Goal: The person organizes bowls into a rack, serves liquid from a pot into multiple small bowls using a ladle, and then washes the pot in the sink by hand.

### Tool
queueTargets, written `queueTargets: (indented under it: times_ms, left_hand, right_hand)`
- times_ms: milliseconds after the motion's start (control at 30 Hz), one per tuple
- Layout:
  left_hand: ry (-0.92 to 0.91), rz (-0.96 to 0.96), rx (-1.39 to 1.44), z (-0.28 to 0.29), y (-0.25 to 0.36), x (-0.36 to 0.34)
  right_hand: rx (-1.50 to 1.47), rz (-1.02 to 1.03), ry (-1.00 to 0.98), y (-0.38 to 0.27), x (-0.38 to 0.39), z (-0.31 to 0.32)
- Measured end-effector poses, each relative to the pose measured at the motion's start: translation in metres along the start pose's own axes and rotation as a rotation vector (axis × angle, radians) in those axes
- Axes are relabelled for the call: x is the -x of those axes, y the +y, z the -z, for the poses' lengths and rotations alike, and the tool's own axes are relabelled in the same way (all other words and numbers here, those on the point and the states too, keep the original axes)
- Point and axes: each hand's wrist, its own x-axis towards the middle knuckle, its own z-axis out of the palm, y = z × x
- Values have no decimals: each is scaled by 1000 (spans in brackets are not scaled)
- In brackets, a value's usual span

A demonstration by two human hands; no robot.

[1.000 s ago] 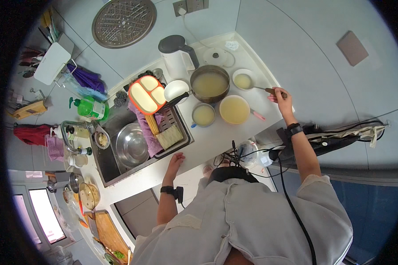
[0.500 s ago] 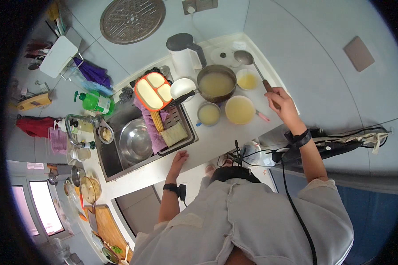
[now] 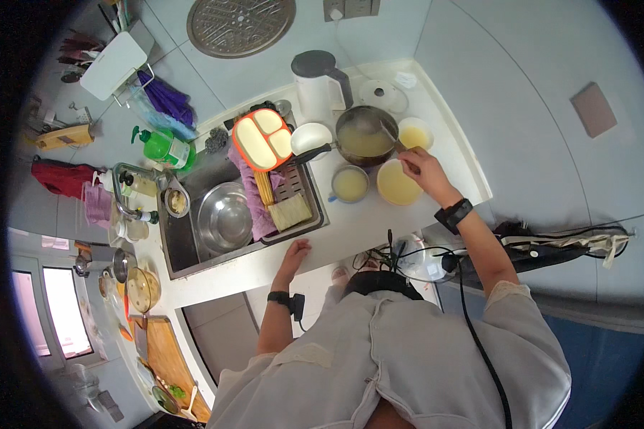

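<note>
My right hand is closed on the handle of a ladle, whose bowl is down in the dark pot of pale yellow liquid. Beneath that hand stands a bowl filled with similar liquid. A smaller bowl of yellow liquid sits behind it, and a cup with a blue handle holds more to its left. My left hand rests at the counter's front edge by the sink, fingers loosely bent and holding nothing. Left of the pot, a white bowl lies under the pot's black handle.
An orange-rimmed divided plate and a folded cloth lie by the sink, which holds a metal basin. Behind the pot stand a white electric appliance and a glass lid. Cables hang near my waist.
My right hand has brought the ladle left from beside the right-hand wall, and its bowl has gone down into the pot. My left hand stays by the counter edge.
</note>
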Motion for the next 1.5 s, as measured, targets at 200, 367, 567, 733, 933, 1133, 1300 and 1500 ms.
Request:
queueTargets:
  times_ms: [200, 367, 567, 733, 933, 1133, 1300, 1500]
  left_hand:
    - [43, 92, -35, -6, 16, 2]
    - [31, 66, -12, -2, 7, 0]
    - [16, 50, -29, -2, 7, -2]
    - [-22, 85, -18, 1, 9, -1]
    - [-25, 24, -31, 2, 0, -3]
    - [-32, 39, -47, 1, 8, 0]
    - [-4, 81, -29, -5, 18, 0]
    - [9, 73, -30, 1, 10, 1]
  right_hand:
    - [153, 16, 39, 4, -4, -12]
    - [-650, -451, 260, 16, -21, -15]
    - [-902, -571, 341, 14, -17, 15]
    - [-861, -555, 375, -7, -15, 62]
    - [-778, -567, 443, 5, -2, 106]
    - [-682, -545, 485, 26, 21, 103]
    - [-614, -457, 421, 65, 49, 74]
    - [353, 130, 136, 30, 59, 76]
